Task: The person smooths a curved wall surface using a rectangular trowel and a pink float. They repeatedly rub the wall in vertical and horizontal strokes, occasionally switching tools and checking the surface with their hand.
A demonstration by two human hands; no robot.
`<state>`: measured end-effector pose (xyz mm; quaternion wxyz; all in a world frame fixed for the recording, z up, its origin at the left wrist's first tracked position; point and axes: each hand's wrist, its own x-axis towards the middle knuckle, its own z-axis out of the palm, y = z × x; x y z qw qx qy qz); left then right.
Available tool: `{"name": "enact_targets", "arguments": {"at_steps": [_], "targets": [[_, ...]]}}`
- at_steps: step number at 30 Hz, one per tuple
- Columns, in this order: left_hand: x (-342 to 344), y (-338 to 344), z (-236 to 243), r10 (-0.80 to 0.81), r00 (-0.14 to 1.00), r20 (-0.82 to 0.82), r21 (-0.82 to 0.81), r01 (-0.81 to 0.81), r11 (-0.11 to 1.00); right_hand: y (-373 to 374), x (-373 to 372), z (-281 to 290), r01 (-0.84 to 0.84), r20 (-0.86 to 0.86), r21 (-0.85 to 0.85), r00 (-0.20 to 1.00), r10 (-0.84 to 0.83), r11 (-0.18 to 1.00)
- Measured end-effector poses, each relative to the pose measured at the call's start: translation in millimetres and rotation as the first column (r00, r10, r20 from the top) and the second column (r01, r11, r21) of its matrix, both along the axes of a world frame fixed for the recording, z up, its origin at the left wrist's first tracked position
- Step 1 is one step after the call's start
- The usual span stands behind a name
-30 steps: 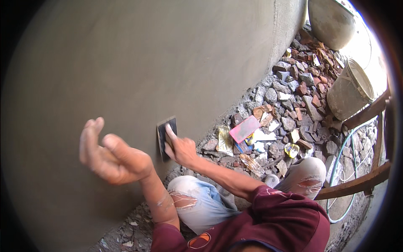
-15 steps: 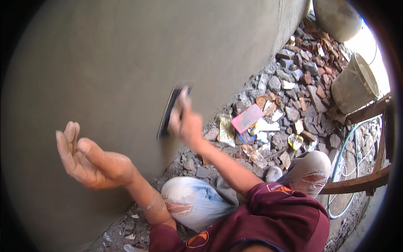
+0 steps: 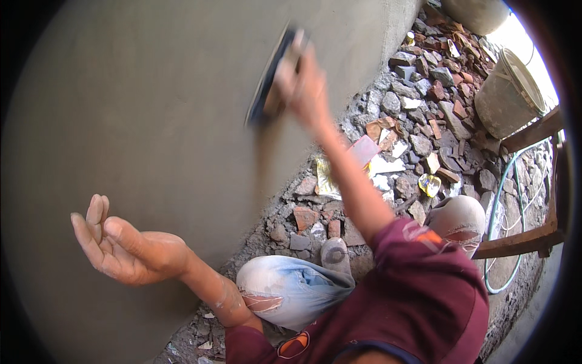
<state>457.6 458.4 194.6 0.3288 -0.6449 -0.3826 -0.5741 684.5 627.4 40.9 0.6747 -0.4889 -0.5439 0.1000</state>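
Note:
Wet grey plaster covers the wall (image 3: 157,109) in front of me. My right hand (image 3: 303,85), smeared by motion, grips a plastering float (image 3: 267,91) by its handle, its dark long plate lying along the plaster. A brownish blurred streak shows on the wall just below the float. My left hand (image 3: 124,246) is raised near the wall at the lower left, fingers apart and slightly curled, palm up. Nothing is in it, and dried plaster dusts the fingers. Whether it touches the wall I cannot tell.
Broken stones and brick pieces (image 3: 436,91) lie along the wall's foot, with wrappers and a pink rectangular piece (image 3: 364,148) among them. To the right stand a dirty bucket (image 3: 508,94), a wooden frame (image 3: 521,242) and a looped green hose (image 3: 492,242). My bent knees are close below.
My right hand has swept the float up and slightly right along the wall, the arm stretching further. My left hand has shifted slightly left and down, still empty.

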Motion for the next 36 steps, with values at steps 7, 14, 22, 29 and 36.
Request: {"name": "enact_targets", "arguments": {"at_steps": [7, 14, 22, 29, 36], "targets": [[19, 10, 2, -0.031, 0.998, -0.052, 0.119, 0.037, 0.992, -135, -107, -113, -0.261, -0.019, -0.134, 0.965, 0.261, 0.956], [-2, -7, 14, 0.007, 1.000, -0.028, 0.074, -0.005, 0.997, 20, 32, 90, -0.011, 0.013, 0.108, 1.000, 0.010, 0.994], [16, -6, 5, 0.063, 0.991, 0.115, 0.021, -0.066, 0.998, -174, -163, -69, -0.343, 0.116, -0.348, 0.908, 0.403, 0.873], [-6, -12, 8, 0.100, 0.994, 0.049, 0.107, -0.105, 0.989, -1, -22, 80, 0.048, 0.045, 0.412, 0.996, -0.073, 0.910], [-9, -18, 9, -0.036, 0.998, 0.059, 0.226, 0.022, 0.974, -92, -125, 36, -0.114, 0.165, -0.065, 0.979, 0.123, 0.991]]}}
